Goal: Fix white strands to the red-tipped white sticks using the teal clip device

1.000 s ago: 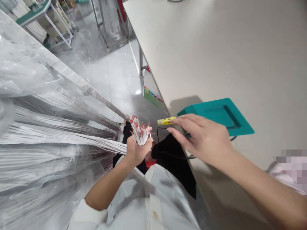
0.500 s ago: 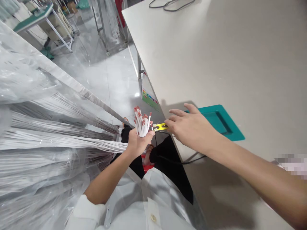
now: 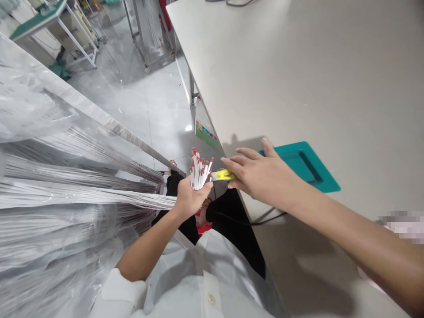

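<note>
My left hand (image 3: 190, 194) is closed round a bundle of thin white wires (image 3: 199, 174) with red tips. The tips stand up out of the fist at uneven heights, and the long white lengths trail off to the left. Just right of the tips is a small yellow hand tool (image 3: 223, 175) with a pale front end. My right hand (image 3: 261, 172) has its index finger and thumb on either side of the tool's rear end, over the table edge. Its other fingers are stretched out, the little finger raised. The palm hides the rest of the tool.
A pale table (image 3: 298, 79) fills the right side, with a teal tray (image 3: 326, 179) beyond my right hand. Plastic-wrapped wire bundles (image 3: 66, 194) hang on the left behind a rail (image 3: 109, 126). A black cable (image 3: 265, 222) runs under the table edge. A wheeled rack (image 3: 144, 48) stands farther off.
The index finger of my right hand has stretched forward over the yellow tool, and the finger and thumb have spread apart. The red-tipped bundle has shifted slightly right.
</note>
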A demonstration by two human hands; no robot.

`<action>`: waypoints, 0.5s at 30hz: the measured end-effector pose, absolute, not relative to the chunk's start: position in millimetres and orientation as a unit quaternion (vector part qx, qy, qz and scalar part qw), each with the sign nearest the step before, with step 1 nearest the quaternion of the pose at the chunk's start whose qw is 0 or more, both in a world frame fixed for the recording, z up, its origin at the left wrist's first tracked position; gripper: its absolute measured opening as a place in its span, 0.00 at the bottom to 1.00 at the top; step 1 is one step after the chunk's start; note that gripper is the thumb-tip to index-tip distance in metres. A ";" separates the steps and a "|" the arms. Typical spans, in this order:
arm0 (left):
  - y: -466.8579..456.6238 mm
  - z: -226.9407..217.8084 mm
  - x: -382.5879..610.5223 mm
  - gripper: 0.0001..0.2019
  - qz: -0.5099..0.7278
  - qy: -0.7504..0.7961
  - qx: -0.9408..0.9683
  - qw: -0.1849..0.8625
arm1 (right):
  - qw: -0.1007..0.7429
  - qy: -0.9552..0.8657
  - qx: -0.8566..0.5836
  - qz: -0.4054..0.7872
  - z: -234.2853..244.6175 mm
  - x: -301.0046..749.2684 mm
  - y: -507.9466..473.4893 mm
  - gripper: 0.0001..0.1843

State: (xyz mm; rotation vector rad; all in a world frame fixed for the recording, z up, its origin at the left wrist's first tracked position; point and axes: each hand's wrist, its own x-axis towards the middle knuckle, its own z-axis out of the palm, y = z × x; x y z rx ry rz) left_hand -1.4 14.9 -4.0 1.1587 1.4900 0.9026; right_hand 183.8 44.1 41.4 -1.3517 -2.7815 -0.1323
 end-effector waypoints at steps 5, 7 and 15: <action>10.4 4.2 -6.7 0.17 0.371 0.627 0.456 0.512 | 0.047 -0.898 -0.437 -0.030 37.9 188.0 48.2 0.25; 8.8 10.3 -8.9 0.18 0.373 0.632 0.436 0.521 | 0.072 -0.896 -0.437 -0.019 39.6 187.5 46.7 0.27; -3.6 35.2 -21.9 0.20 0.414 0.603 0.373 0.570 | 0.352 -0.761 -0.479 0.260 45.0 146.1 -1.3 0.14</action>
